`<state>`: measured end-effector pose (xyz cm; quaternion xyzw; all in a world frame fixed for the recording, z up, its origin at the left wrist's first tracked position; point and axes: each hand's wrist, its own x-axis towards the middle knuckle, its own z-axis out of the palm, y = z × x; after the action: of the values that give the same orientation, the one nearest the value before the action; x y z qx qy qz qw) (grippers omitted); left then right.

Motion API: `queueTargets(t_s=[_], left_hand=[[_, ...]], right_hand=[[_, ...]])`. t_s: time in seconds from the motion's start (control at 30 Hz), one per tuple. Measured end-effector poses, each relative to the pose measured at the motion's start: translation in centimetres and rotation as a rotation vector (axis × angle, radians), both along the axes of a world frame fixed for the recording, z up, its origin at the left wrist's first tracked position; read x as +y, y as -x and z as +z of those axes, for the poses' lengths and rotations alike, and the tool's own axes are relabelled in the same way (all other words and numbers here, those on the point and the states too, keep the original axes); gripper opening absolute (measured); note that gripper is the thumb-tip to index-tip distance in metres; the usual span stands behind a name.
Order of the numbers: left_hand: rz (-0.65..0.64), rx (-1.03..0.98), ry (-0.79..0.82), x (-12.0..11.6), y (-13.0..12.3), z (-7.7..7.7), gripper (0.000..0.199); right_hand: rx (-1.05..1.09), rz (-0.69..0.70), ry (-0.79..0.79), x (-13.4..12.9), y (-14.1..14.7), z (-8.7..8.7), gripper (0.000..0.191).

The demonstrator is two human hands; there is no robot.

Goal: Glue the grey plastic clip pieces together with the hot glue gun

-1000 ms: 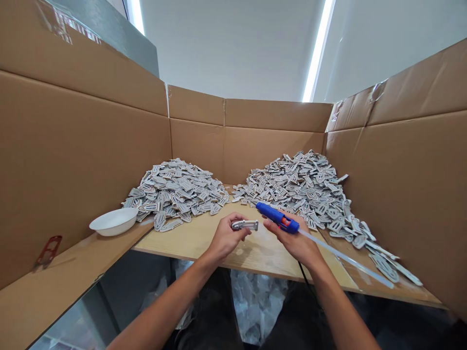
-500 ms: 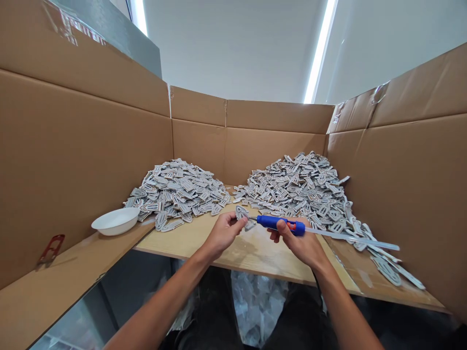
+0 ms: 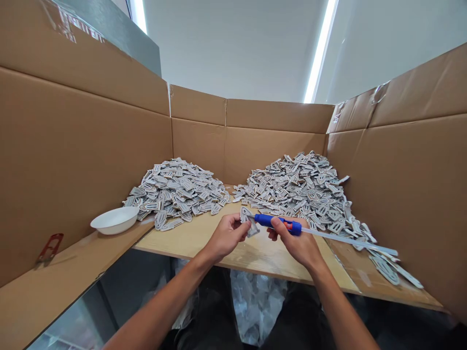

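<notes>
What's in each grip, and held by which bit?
The left grip pinches a small gray piece by its left side. The right grip holds a blue glue gun around its rear half.

"And where are we?"
"A workshop, by the looks: cardboard walls (image 3: 270, 150) enclose three sides of a wooden worktop (image 3: 178, 240)!"
"The clincher?"
"Two heaps of grey parts (image 3: 182, 189), plus a blue glue gun (image 3: 265, 220)!"

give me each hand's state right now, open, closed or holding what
Left hand: closed, pinching a small flat grey slotted piece.
Right hand: closed around a blue, pen-shaped glue gun with a translucent stick.
</notes>
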<state>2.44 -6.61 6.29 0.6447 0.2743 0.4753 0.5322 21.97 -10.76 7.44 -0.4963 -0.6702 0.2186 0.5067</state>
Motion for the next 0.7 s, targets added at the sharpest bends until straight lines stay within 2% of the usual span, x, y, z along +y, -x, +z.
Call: queueTargets(t_s=[0.3,0.7], left_hand=[[0.011,-0.034,0.025,-0.1,0.0,0.0,0.038],[0.041,-0.076,0.040,-0.2,-0.4,-0.4,0.042]], right_hand=[[0.037,-0.059,0.023,-0.2,0.6,0.0,0.055],[-0.001,-0.137,-0.013,-0.3,1.1,0.2,0.057]])
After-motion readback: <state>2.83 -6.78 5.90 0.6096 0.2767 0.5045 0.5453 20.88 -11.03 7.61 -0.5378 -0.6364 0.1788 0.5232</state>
